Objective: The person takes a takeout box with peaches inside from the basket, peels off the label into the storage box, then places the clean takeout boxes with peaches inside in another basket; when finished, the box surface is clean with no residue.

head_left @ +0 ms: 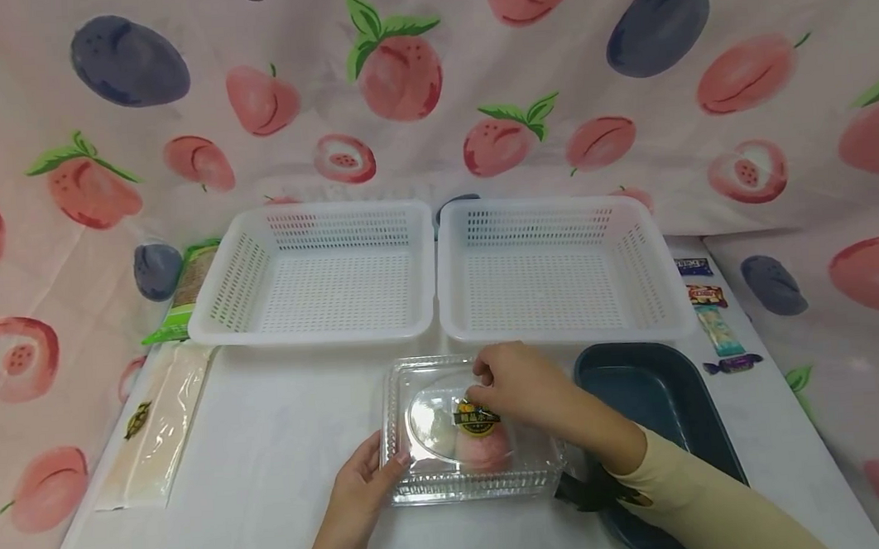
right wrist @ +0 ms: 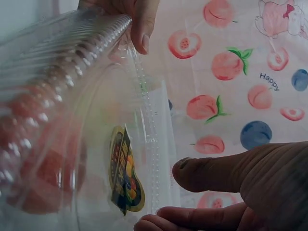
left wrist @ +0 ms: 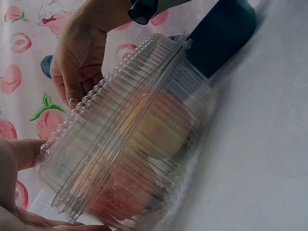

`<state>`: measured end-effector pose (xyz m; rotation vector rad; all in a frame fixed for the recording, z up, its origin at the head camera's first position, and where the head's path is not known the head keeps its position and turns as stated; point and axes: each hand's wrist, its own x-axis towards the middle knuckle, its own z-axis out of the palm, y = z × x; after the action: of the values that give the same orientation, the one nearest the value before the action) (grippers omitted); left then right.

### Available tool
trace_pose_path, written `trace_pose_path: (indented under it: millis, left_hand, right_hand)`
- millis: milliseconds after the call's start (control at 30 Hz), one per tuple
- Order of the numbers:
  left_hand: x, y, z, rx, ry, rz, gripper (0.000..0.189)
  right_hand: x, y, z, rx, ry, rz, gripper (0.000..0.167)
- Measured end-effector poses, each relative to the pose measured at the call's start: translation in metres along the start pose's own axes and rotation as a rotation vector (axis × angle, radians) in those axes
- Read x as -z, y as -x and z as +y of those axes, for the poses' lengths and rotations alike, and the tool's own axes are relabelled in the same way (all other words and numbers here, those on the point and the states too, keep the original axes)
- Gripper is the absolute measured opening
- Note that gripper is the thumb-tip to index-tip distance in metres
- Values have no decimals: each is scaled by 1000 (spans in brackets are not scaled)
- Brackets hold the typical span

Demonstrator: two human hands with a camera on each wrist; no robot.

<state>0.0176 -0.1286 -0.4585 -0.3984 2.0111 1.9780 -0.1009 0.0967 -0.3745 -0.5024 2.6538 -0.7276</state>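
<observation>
In front of me a clear plastic clamshell box [head_left: 435,482] stands on the table, lid closed. Red and pale round fruits [left wrist: 126,187] show through its walls. A dark sticker with gold edging [right wrist: 126,173] is on the lid. My left hand [head_left: 357,494] grips the box's left side, thumb on top and fingers along the lower side. Over the lid, beside the sticker, hovers my right hand [head_left: 523,382], fingers loosely bent. Nothing shows between that hand's thumb [right wrist: 207,175] and fingers in the right wrist view.
Two white perforated baskets [head_left: 316,341] [head_left: 569,334] stand side by side behind the box. A dark blue tray [head_left: 662,395] lies right, under my forearm. Several small wrapped snacks [head_left: 720,330] line the right edge. At left are a green bag [head_left: 190,292] and a long pale packet [head_left: 160,430].
</observation>
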Motion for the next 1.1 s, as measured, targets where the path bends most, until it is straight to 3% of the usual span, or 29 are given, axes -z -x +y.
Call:
trace_pose_path:
  millis: [200, 400, 833, 1100]
  left_hand:
    - [1, 1, -3, 11, 17, -12, 77]
    - [3, 2, -5, 6, 10, -29, 75]
    - [4, 1, -3, 0, 1, -38, 75]
    - [4, 0, 0, 12, -18, -33, 77]
  right_hand:
    - [-11, -2, -1, 34, 41, -15, 6]
    - [-22, 1, -4, 59, 68, -14, 18]
    - [-25, -2, -3, 79, 116, 21, 19]
    - [-26, -1, 3, 76, 27, 20, 22]
